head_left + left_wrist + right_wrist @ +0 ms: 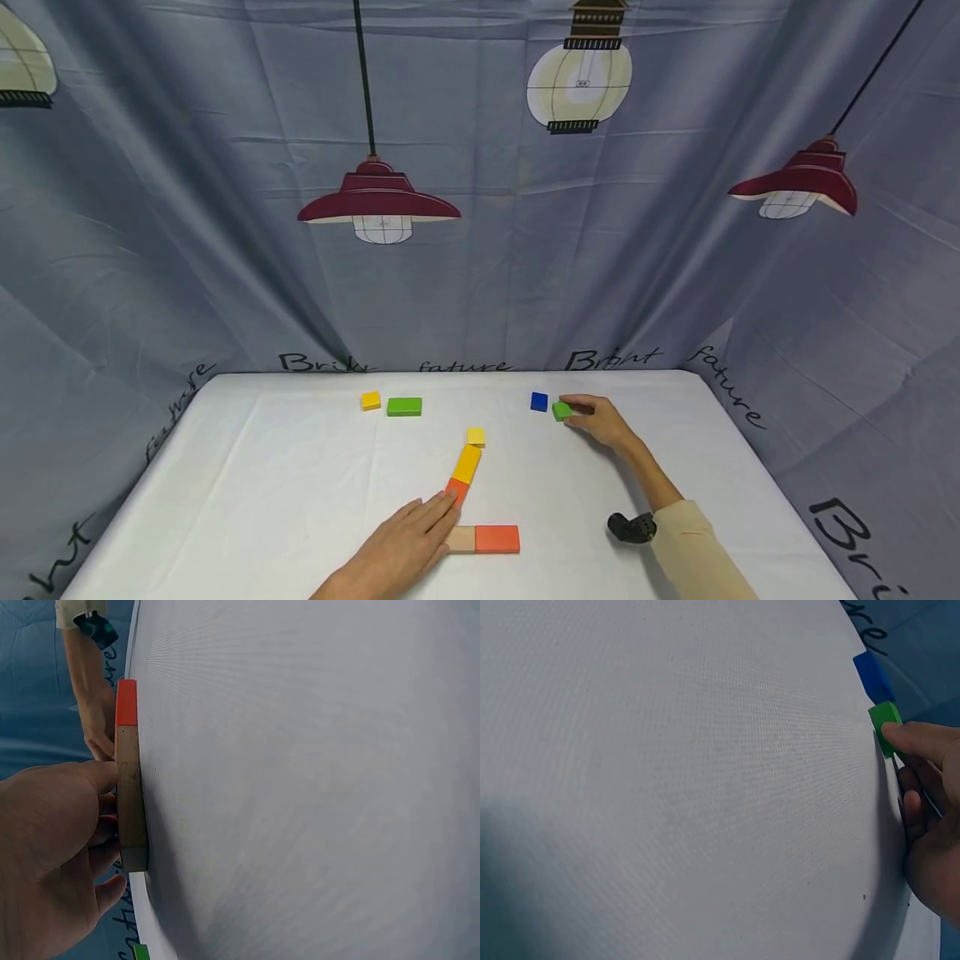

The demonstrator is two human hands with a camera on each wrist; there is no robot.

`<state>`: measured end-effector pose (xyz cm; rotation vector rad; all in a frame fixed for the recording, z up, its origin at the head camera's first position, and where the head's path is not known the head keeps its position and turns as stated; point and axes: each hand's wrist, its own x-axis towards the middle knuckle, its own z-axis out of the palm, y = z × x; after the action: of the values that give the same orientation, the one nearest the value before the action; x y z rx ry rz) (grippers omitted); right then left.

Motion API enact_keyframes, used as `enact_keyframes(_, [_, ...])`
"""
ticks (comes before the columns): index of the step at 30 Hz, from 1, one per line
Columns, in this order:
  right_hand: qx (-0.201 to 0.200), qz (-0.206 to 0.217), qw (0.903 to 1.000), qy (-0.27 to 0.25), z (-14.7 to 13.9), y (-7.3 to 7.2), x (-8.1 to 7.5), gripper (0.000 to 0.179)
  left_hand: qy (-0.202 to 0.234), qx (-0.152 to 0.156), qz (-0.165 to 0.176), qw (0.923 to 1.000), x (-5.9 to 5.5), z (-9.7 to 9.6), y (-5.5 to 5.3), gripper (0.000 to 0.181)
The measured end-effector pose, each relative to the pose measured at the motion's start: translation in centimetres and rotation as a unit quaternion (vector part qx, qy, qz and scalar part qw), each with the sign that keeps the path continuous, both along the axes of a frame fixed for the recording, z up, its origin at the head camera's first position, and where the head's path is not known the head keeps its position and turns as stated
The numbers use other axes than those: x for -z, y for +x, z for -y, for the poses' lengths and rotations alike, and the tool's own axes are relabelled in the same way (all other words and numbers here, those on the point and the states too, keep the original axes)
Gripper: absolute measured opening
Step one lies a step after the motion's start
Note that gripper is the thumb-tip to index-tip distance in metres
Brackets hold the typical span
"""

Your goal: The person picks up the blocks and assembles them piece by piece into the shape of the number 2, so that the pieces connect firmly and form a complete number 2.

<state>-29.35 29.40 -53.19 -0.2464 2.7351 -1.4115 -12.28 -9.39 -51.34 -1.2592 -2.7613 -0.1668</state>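
At the table's far right, my right hand (603, 421) pinches a small green block (561, 411) between thumb and fingers. A blue block (539, 402) sits just left of it. My left hand (408, 537) lies with straight fingers over the near blocks, fingertips touching an orange block (455, 490). From that block a slanted row runs away through a yellow-orange block (467, 463) to a small yellow block (476, 437). Under the left hand, a plain wooden block (461, 540) is partly hidden, its right end against a longer orange block (497, 539).
Toward the back left are a small yellow-orange block (371, 401) and a longer green block (405, 407). A black device (632, 527) is on the right wrist. The white-covered table (300, 467) meets a grey-blue printed curtain (480, 292) at its far edge.
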Motion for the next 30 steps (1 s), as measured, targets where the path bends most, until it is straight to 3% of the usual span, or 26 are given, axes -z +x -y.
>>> enact_keyframes(15, [0.013,0.009,0.9996,-0.025,0.5,0.6,-0.3,0.038,-0.006,0.0,-0.005,1.0,0.0,0.0,-0.1,0.05])
enact_keyframes(23, [0.019,0.008,0.9995,-0.023,1.5,1.0,-1.2,0.038,-0.006,-0.001,0.0,1.0,0.0,0.0,0.0,0.05])
enact_keyframes(30, [-0.023,-0.01,0.9986,-0.046,3.2,0.5,-2.5,0.04,-0.009,-0.002,-0.008,0.9999,0.1,0.0,0.0,0.05])
